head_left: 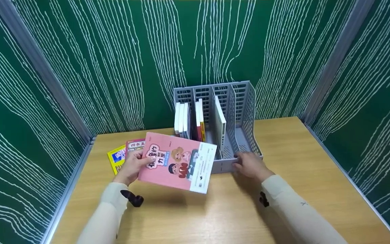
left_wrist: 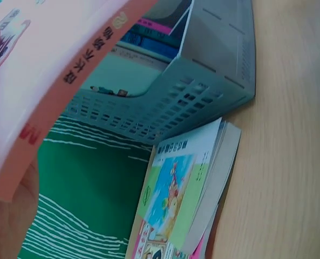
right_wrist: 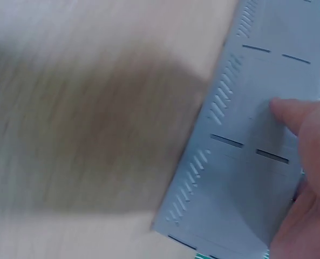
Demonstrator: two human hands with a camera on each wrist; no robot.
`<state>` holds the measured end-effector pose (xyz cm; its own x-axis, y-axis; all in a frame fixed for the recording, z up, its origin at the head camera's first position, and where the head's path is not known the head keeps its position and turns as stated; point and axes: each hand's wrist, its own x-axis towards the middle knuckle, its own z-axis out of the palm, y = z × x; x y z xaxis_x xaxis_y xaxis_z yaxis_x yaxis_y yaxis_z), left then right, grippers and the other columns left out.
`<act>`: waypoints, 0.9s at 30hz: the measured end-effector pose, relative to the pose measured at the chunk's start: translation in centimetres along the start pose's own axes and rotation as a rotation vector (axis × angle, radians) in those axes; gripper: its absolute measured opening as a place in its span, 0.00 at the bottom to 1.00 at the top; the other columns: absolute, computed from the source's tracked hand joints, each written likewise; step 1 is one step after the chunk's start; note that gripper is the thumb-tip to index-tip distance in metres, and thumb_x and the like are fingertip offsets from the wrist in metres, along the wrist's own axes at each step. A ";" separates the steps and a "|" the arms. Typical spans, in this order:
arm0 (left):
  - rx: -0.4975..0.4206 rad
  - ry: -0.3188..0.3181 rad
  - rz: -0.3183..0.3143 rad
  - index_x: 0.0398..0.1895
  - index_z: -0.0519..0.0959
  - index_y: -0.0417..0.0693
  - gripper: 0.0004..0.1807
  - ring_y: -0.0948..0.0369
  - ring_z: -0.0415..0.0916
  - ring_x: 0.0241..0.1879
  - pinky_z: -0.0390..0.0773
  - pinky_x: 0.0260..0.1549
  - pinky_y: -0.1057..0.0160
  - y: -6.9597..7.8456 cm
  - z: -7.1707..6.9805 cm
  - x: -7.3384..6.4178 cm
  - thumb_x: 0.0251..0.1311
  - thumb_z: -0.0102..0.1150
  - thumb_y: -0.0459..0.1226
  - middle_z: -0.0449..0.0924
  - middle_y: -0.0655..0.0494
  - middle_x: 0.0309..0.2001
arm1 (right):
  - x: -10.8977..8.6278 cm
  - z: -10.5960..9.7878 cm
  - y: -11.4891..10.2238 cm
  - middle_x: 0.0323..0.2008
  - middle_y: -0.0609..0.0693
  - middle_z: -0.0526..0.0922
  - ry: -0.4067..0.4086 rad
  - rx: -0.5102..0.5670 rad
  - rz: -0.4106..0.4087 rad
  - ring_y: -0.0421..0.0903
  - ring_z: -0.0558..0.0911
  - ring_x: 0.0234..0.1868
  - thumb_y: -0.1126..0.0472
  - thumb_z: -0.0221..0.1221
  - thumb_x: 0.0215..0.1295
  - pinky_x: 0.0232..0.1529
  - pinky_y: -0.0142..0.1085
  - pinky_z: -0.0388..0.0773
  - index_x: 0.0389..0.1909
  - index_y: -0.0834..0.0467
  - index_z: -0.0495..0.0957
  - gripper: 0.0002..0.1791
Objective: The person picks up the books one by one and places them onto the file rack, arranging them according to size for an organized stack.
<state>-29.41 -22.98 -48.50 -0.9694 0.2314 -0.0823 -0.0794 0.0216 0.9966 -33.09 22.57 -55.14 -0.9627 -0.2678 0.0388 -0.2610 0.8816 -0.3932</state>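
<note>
My left hand (head_left: 132, 167) grips a pink picture book (head_left: 168, 162) by its left edge, thumb across the front cover. The book is held tilted above the table, in front of the grey file organizer (head_left: 222, 166). In the left wrist view, the pink spine (left_wrist: 68, 97) with dark lettering shows. My right hand (head_left: 252, 166) grips the organizer's low front edge near its right end. In the right wrist view, the thumb (right_wrist: 289, 114) presses on the organizer's front panel (right_wrist: 257, 129); the other fingers are mostly hidden behind the edge.
White-edged books (head_left: 181, 118) stand in the leftmost compartment, a red and yellow pair (head_left: 200, 120) in the second, one thin book (head_left: 220, 122) in the third. A yellow book (head_left: 116, 159) and other books (left_wrist: 173, 189) lie left of the organizer on the wooden table (head_left: 195, 217). Green walls surround it.
</note>
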 end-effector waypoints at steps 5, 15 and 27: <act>-0.045 0.054 0.038 0.70 0.78 0.33 0.25 0.57 0.92 0.46 0.91 0.49 0.58 -0.1 1.2 0.0 0.74 0.66 0.34 0.93 0.51 0.50 | -0.5 -1.8 -0.6 0.67 0.73 0.79 0.196 0.193 -0.042 0.72 0.77 0.71 0.68 0.61 0.75 0.75 0.65 0.71 0.70 0.73 0.72 0.26; -0.202 0.165 0.085 0.66 0.81 0.32 0.20 0.57 0.91 0.46 0.91 0.47 0.61 0.4 5.2 0.3 0.74 0.63 0.28 0.92 0.47 0.51 | -1.5 -6.0 -5.8 0.64 0.72 0.82 0.712 0.341 -0.290 0.71 0.78 0.69 0.73 0.62 0.73 0.75 0.64 0.72 0.64 0.73 0.78 0.20; -0.256 0.188 0.075 0.64 0.80 0.29 0.20 0.59 0.91 0.42 0.91 0.44 0.62 0.3 8.8 0.5 0.72 0.63 0.28 0.92 0.49 0.46 | -4.2 -5.9 -12.0 0.73 0.69 0.75 0.557 0.125 -0.530 0.67 0.77 0.73 0.61 0.73 0.67 0.75 0.60 0.75 0.72 0.68 0.73 0.36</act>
<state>-27.89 -14.33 -48.24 -0.9988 0.0390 -0.0309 -0.0393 -0.2394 0.9701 -26.36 15.44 -45.17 -0.6140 -0.3772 0.6933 -0.7181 0.6315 -0.2924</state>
